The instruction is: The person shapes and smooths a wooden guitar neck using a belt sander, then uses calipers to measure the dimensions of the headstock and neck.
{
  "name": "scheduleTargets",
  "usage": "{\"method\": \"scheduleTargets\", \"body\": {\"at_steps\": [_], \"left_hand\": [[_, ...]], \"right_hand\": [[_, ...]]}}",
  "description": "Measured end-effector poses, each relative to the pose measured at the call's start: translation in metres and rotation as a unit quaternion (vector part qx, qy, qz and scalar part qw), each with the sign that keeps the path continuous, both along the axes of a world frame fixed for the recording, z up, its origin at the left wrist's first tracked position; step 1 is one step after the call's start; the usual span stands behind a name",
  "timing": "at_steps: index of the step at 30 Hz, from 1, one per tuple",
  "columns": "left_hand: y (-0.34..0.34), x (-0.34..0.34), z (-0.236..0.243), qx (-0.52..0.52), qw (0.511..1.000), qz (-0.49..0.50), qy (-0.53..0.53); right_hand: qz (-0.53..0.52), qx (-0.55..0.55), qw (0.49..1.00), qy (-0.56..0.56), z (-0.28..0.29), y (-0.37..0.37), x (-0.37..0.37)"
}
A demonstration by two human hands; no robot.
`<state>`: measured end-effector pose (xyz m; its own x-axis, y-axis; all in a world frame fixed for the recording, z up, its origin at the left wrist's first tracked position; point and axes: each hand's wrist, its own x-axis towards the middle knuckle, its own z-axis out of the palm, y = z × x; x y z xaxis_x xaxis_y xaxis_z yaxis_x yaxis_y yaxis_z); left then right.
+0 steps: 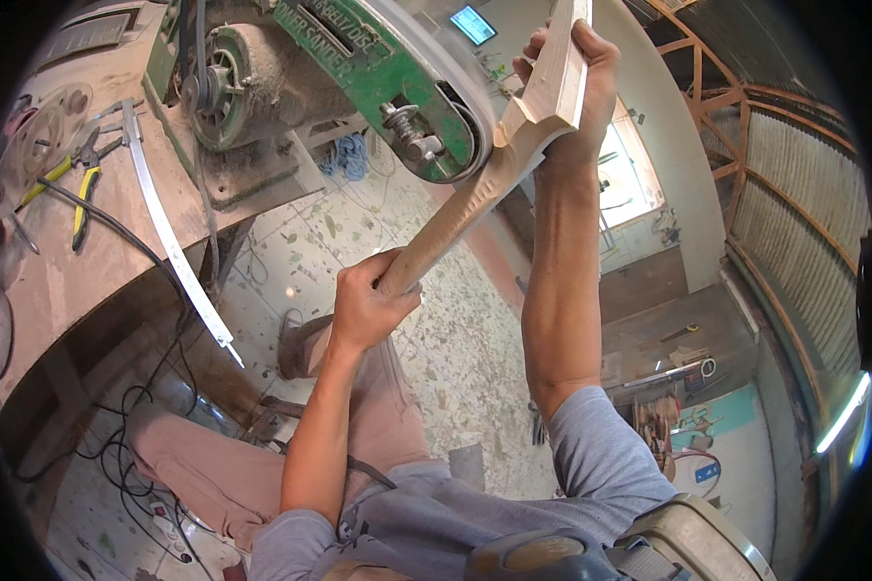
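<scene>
Grey short-sleeved shirt (pixel 455 508), worn by the person; nearest item. Left hand (pixel 373 300): fingers closed round the lower, narrower end of a wooden workpiece. Right hand (pixel 591 87): curled about the upper, broader end of the same piece, gripping. Wooden workpiece (pixel 455 213): pale, long, shaped with a stepped shoulder; held aslant between both hands, at the rounded end of the belt sander; whether it touches the belt cannot be told. Belt sander (pixel 397 107): green housing, exposed spring. Motor (pixel 237 87): dust-coated, beside the sander. Worktop (pixel 116 228), at left, bearing pliers (pixel 85 184) with yellow-and-black handles and a long metal strip-like tool (pixel 155 198) overhanging the edge. Black cables (pixel 131 445), tangled, below. Floor (pixel 436 334): speckled. Blue cloth (pixel 349 155), crumpled, beyond. Lit screen (pixel 473 24), far off. Corrugated wall (pixel 809 203), right.
</scene>
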<state>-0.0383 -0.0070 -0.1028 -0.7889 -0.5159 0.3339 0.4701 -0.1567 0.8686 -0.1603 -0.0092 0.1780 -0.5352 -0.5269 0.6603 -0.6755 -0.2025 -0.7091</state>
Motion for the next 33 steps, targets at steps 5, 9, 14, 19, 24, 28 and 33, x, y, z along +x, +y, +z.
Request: {"method": "scheduleTargets", "body": {"at_steps": [5,9,14,19,24,28,33], "left_hand": [[-0.001,-0.003,0.001,0.022,0.999,-0.045,-0.013],[0.000,-0.006,0.003,0.025,0.997,-0.070,-0.010],[-0.005,-0.008,0.001,0.030,0.993,-0.109,-0.031],[-0.010,-0.014,-0.005,0.031,0.989,-0.140,-0.023],[-0.014,-0.018,-0.007,0.055,0.981,-0.183,-0.014],[-0.017,-0.019,-0.009,0.048,0.974,-0.220,-0.001],[-0.016,-0.015,0.002,0.099,0.955,-0.280,0.027]], "right_hand": [[-0.032,-0.002,0.999,-0.005,-0.001,-0.004,0.005],[-0.070,-0.004,0.997,0.012,0.000,-0.004,0.006],[-0.101,-0.017,0.994,0.025,-0.004,-0.006,0.011],[-0.137,-0.030,0.990,0.009,-0.004,-0.007,0.013],[-0.173,-0.029,0.984,0.023,-0.005,-0.012,0.027],[-0.225,-0.008,0.974,0.038,-0.008,-0.018,0.038],[-0.284,0.001,0.952,0.112,-0.011,-0.019,0.061]]}}
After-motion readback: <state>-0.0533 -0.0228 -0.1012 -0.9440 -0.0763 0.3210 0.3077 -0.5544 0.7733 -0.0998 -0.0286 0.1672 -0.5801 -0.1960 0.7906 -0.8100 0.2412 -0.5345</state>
